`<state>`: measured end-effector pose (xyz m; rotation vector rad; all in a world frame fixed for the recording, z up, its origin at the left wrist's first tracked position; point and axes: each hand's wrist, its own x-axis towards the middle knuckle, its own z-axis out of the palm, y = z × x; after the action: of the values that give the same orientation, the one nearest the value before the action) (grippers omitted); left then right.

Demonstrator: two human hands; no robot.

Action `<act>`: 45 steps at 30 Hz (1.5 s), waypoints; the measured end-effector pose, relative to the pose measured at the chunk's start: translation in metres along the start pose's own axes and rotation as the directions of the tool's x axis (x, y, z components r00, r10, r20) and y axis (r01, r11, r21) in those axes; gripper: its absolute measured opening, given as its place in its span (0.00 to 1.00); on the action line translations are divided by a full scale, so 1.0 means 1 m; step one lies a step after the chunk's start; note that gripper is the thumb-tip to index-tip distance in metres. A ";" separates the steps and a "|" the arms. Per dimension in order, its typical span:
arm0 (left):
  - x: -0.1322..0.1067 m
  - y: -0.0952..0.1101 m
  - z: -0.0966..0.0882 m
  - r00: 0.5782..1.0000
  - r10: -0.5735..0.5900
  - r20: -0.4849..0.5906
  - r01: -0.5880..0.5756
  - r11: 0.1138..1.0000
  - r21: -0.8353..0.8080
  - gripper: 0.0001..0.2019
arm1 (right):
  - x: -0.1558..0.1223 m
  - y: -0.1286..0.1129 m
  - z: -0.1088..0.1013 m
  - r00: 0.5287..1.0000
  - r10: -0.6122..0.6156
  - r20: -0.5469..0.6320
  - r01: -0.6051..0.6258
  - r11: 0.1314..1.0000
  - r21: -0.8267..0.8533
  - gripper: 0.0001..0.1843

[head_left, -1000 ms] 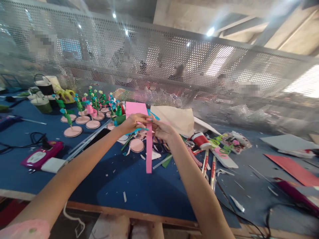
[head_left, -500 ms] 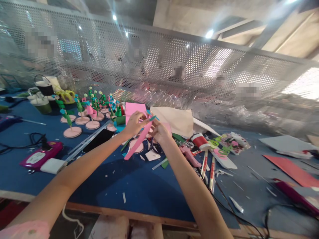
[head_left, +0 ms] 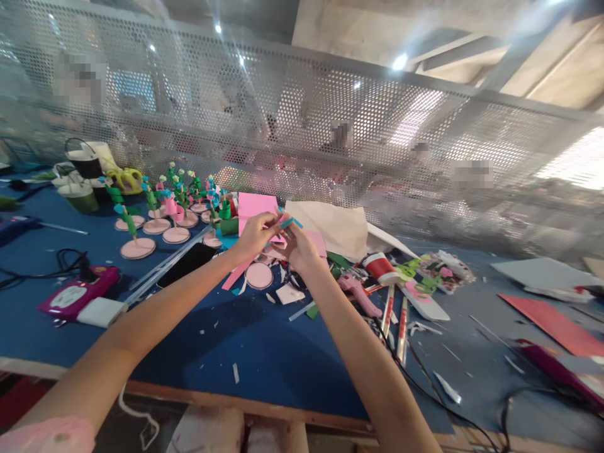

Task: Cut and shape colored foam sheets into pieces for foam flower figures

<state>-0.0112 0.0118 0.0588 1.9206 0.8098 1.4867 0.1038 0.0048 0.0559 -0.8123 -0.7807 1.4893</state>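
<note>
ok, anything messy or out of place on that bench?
Yes. White paper offcuts litter the blue table cover. A pink glue gun lies on its side among scraps. Both hands, left hand and right hand, pinch a pink paper strip above the clutter.

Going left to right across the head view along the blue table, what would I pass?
Magenta gadget → pink disc stands with paper flowers → left hand and right hand holding a pink paper strip → pink glue gun → red roll → red sheet.
</note>
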 end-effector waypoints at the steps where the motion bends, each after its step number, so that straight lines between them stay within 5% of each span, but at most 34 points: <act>1: 0.000 -0.001 -0.001 1.000 0.021 0.012 -0.021 1.000 0.018 0.18 | 0.000 -0.001 0.000 1.000 0.021 -0.006 -0.021 1.000 0.008 0.07; 8: 0.002 0.000 -0.006 0.979 0.188 0.082 -0.199 0.966 0.166 0.15 | -0.003 -0.010 0.002 0.994 0.103 -0.041 -0.101 0.994 0.037 0.06; 12: 0.003 0.002 -0.009 0.979 0.168 0.112 -0.188 0.959 0.211 0.17 | -0.004 -0.008 0.002 0.996 0.082 -0.019 -0.080 0.994 0.071 0.07; 20: 0.005 0.010 -0.010 0.974 0.100 0.201 -0.109 0.993 0.037 0.17 | -0.002 0.000 0.005 0.973 -0.232 -0.005 0.231 0.970 0.081 0.08; 25: 0.009 0.011 -0.018 0.957 0.176 0.230 -0.207 0.971 0.119 0.15 | -0.004 -0.005 0.004 1.000 0.005 0.012 -0.006 0.993 0.116 0.08; 33: 0.015 0.002 -0.028 0.928 0.261 0.266 -0.344 0.876 0.338 0.09 | -0.010 -0.010 0.006 0.971 0.240 -0.004 -0.237 0.962 0.136 0.10; 38: 0.011 0.006 -0.029 0.900 0.324 0.293 -0.420 0.824 0.379 0.10 | -0.015 -0.018 0.008 0.974 0.226 0.000 -0.225 0.971 0.077 0.08; 45: 0.016 0.007 -0.036 0.955 0.219 0.202 -0.288 0.851 0.440 0.11 | -0.022 -0.015 0.014 0.967 0.246 0.060 -0.252 0.962 0.109 0.08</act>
<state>-0.0421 0.0216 0.0816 2.5503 0.9374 1.3602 0.1008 -0.0164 0.0777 -0.8133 -0.6358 1.7661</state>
